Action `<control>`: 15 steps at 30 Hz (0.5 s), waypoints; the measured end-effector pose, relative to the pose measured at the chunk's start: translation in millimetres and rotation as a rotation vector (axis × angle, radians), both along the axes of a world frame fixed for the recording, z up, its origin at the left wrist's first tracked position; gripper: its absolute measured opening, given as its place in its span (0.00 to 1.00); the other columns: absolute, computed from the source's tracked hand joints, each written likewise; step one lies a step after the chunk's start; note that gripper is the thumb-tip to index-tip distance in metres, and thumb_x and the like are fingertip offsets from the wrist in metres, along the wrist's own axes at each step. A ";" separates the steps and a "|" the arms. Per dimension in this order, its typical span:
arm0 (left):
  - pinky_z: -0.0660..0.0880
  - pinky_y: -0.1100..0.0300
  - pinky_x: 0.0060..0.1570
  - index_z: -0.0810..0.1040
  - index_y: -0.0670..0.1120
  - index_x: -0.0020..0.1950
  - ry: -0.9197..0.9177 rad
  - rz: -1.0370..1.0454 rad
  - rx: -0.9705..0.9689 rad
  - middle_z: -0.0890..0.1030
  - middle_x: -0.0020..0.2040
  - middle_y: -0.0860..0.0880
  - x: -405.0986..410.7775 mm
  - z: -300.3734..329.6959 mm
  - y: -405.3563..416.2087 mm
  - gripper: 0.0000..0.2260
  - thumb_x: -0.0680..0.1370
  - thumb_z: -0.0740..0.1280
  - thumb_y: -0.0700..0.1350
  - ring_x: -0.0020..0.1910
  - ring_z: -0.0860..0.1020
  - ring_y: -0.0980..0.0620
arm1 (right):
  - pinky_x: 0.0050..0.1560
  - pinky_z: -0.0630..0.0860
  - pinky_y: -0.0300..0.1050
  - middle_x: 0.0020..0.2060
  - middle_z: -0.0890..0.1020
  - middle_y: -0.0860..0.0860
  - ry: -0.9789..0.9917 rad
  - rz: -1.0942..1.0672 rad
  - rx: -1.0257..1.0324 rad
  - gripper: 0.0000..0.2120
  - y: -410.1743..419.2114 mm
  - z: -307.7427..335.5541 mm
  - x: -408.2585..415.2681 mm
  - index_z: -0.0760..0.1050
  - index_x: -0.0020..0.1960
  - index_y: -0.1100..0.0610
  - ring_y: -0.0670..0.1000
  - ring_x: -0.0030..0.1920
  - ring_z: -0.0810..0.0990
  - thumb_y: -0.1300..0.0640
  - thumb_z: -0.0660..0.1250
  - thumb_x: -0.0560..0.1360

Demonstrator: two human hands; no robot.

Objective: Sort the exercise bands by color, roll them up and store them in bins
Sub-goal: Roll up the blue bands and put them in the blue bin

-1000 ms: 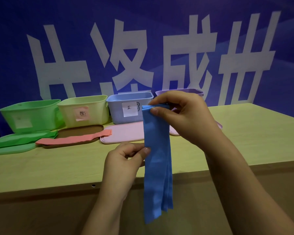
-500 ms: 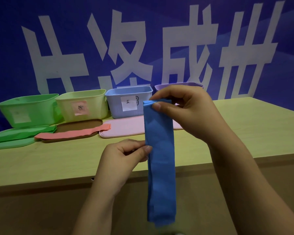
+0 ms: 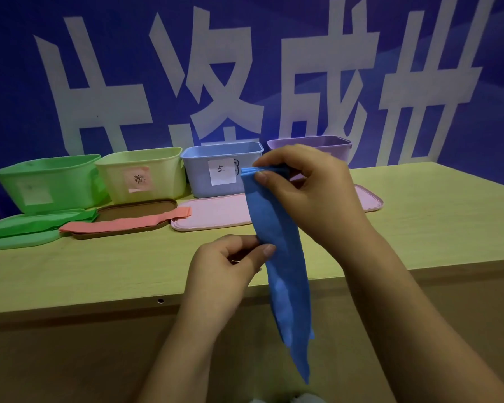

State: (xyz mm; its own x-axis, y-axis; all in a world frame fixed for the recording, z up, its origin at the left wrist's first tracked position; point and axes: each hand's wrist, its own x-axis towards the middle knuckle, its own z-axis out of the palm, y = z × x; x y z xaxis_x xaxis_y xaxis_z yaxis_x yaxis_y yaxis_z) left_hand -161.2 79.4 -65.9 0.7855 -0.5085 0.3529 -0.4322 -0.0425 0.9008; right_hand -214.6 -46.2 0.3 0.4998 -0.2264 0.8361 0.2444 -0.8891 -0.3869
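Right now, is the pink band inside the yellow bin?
No, the pink band lies on the brown lid in front of the yellow bin.

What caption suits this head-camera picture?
Both hands, right hand high and left hand lower, hold blue bands before four coloured bins.

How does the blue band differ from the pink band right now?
The blue band hangs upright in the air; the pink band lies flat across the brown lid. The blue band is held, pinched at its top by the right hand and lower along its edge by the left hand; the pink band is touched by neither hand. Both are folded into long flat strips, not yet rolled or binned.
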 end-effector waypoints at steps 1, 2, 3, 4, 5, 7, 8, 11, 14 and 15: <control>0.76 0.64 0.38 0.79 0.58 0.38 -0.020 0.002 0.011 0.82 0.35 0.58 -0.2 -0.6 0.5 0.08 0.72 0.71 0.45 0.35 0.79 0.60 | 0.48 0.71 0.26 0.45 0.77 0.43 0.021 0.013 0.015 0.07 -1.0 0.3 -1.3 0.80 0.52 0.57 0.38 0.41 0.74 0.57 0.68 0.74; 0.76 0.64 0.38 0.79 0.58 0.38 -0.038 0.005 0.021 0.82 0.36 0.58 0.0 -1.1 1.1 0.07 0.73 0.71 0.46 0.36 0.78 0.60 | 0.47 0.71 0.25 0.45 0.77 0.43 0.046 0.024 0.037 0.08 -2.5 0.9 -3.1 0.80 0.52 0.56 0.37 0.43 0.74 0.57 0.68 0.74; 0.76 0.64 0.38 0.80 0.57 0.39 -0.053 0.005 0.028 0.82 0.36 0.57 0.5 -1.8 2.2 0.06 0.73 0.71 0.46 0.36 0.78 0.60 | 0.46 0.71 0.24 0.46 0.77 0.43 0.071 0.031 0.062 0.08 -4.3 1.3 -5.0 0.79 0.53 0.56 0.37 0.44 0.74 0.57 0.68 0.74; 0.74 0.67 0.37 0.80 0.56 0.40 -0.066 -0.002 0.033 0.82 0.36 0.57 1.1 -1.7 3.1 0.05 0.74 0.70 0.46 0.36 0.77 0.61 | 0.45 0.71 0.24 0.46 0.77 0.43 0.087 0.034 0.086 0.08 -6.2 1.6 -6.4 0.79 0.53 0.55 0.37 0.44 0.74 0.56 0.68 0.74; 0.73 0.69 0.37 0.80 0.56 0.41 -0.084 -0.017 0.042 0.81 0.37 0.56 1.4 -1.4 3.9 0.05 0.74 0.70 0.45 0.36 0.77 0.62 | 0.44 0.71 0.24 0.46 0.77 0.43 0.090 0.032 0.104 0.08 -7.2 1.4 -7.6 0.79 0.53 0.54 0.38 0.45 0.74 0.56 0.68 0.74; 0.72 0.70 0.36 0.81 0.53 0.41 -0.141 -0.053 0.076 0.81 0.38 0.54 1.9 0.2 5.5 0.04 0.75 0.68 0.45 0.37 0.76 0.60 | 0.44 0.72 0.24 0.46 0.77 0.43 0.071 0.022 0.128 0.08 -7.2 0.2 -8.8 0.78 0.53 0.54 0.38 0.45 0.75 0.56 0.68 0.74; 0.71 0.69 0.35 0.81 0.50 0.41 -0.176 -0.064 0.098 0.80 0.38 0.53 2.8 1.0 6.5 0.04 0.76 0.68 0.45 0.37 0.76 0.59 | 0.44 0.72 0.24 0.45 0.77 0.43 0.063 0.024 0.140 0.07 -6.4 -0.8 -9.3 0.78 0.53 0.54 0.38 0.45 0.75 0.56 0.68 0.74; 0.68 0.70 0.34 0.78 0.47 0.40 -0.245 -0.107 0.161 0.76 0.35 0.54 7.7 2.7 11.6 0.06 0.76 0.67 0.44 0.35 0.73 0.59 | 0.44 0.72 0.24 0.44 0.77 0.42 0.086 0.073 0.180 0.06 -4.9 -3.2 -12.5 0.78 0.51 0.54 0.39 0.45 0.75 0.57 0.68 0.74; 0.71 0.70 0.44 0.79 0.49 0.45 -0.217 -0.213 0.190 0.79 0.42 0.59 11.5 3.2 17.9 0.02 0.76 0.67 0.46 0.44 0.77 0.62 | 0.43 0.74 0.28 0.43 0.78 0.40 0.148 0.189 0.210 0.04 -4.2 -3.1 -21.5 0.77 0.46 0.48 0.42 0.47 0.77 0.57 0.69 0.74; 0.73 0.67 0.48 0.79 0.52 0.48 -0.159 -0.245 0.138 0.81 0.46 0.59 11.2 4.7 19.8 0.04 0.75 0.68 0.49 0.48 0.79 0.62 | 0.43 0.75 0.30 0.43 0.79 0.39 0.166 0.222 0.204 0.06 -3.4 -3.4 -24.8 0.76 0.45 0.47 0.42 0.48 0.77 0.57 0.69 0.73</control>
